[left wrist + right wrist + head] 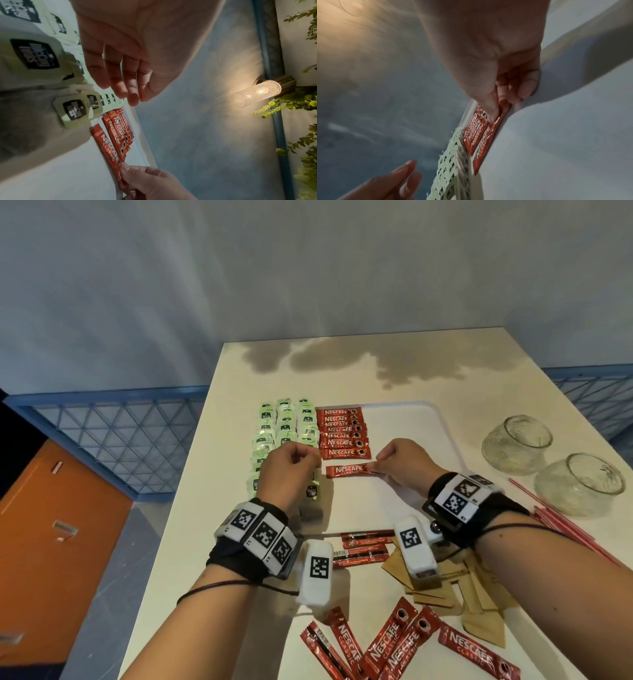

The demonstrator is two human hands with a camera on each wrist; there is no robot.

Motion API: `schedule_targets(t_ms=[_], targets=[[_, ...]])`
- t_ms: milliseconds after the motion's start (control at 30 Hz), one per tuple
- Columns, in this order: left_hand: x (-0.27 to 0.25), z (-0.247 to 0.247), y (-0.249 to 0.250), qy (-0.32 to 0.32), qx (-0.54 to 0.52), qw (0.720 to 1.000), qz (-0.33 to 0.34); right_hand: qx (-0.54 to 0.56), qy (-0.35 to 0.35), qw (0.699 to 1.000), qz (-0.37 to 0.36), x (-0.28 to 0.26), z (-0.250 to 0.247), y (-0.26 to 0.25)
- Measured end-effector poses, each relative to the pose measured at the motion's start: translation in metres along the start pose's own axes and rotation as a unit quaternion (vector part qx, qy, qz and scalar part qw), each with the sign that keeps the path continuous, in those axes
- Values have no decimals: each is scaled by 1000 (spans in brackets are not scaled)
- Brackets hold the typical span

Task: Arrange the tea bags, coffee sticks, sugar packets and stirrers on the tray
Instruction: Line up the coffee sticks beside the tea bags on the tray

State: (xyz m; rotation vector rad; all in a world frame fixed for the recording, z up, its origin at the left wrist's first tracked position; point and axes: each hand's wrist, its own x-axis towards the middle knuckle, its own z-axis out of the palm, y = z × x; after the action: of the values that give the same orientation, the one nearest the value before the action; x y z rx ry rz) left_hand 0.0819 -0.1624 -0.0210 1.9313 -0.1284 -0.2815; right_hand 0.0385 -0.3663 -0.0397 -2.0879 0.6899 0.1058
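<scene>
A white tray [421, 419] lies on the table with rows of green tea bags [286, 428] on its left part and a column of red coffee sticks [342, 433] beside them. My right hand [378, 465] pinches the right end of one more coffee stick [347, 470] lying flat on the tray just below that column. My left hand [313, 455] hovers over the near tea bags with loosely curled fingers [130, 86] and holds nothing. Loose coffee sticks [404, 645], brown sugar packets [479, 594] and red stirrers [561, 525] lie on the table nearer me.
Two clear glass bowls [517, 445] [582, 484] lie on their sides at the table's right. The tray's right half is bare. A wall with a lit lamp [257, 93] and green leaves stands behind the table. An orange cabinet [51, 542] stands low on the left.
</scene>
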Motion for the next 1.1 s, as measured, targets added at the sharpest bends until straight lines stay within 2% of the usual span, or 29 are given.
schedule_targets(t_ms=[100,300,467,600,733,833,967,1033,1100], targets=[[4,-2,-4,6,-5,1000,-4,-26,2,1000,-3,9,6,-5],[10,-8,-8,9,-12,1000,-7,13,6,1000,4,27,12,-8],[6,-15,-5,5,-11,1000,4,-16,1,1000,15,32,10,-10],[-10,-21,-1,-5,0,1000,21,-25,-3,1000,11,21,5,-8],[-37,-22,1,-22,49,998,40,-27,-23,998,-46,-15,-6,-5],[-69,-21,-2,-96,98,989,50,-25,-107,990,-83,-56,-11,2],[-108,-21,-9,-206,196,956,75,-72,-185,973,-117,-106,-15,17],[-122,-19,-12,-249,249,932,90,-71,-216,965,-127,-123,-17,26],[-131,-17,-16,-290,320,896,103,-98,-233,956,-148,-136,-19,32]])
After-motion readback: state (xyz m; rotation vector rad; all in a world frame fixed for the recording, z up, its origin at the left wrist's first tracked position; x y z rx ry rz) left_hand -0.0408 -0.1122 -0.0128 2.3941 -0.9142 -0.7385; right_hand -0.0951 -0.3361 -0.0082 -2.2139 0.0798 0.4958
